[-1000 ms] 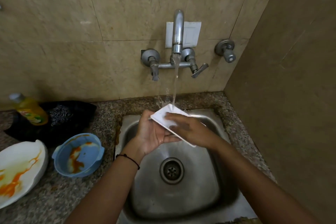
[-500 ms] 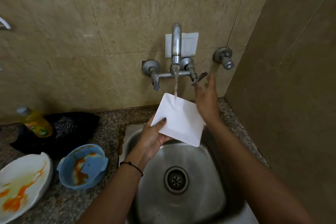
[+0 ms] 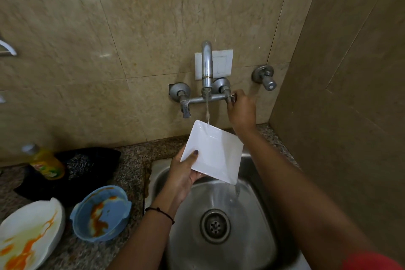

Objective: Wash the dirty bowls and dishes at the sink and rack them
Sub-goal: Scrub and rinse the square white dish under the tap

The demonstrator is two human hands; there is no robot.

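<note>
Here, a white square plate tips under running water over the sink.
The left hand grips its left corner; the low corner points down-right, dripping. The right hand is wrapped round the tap handle. A dirty blue bowl and stained white dish wait on the worktop.

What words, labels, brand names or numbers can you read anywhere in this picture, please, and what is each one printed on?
No text here can be read.
Yellow bottle: it has a label with red and green patches, but the print is too blurred to read.
Wall plate behind the tap: blank, no lettering visible.
White square dish, blue bowl, white plate: no markings visible.
</note>
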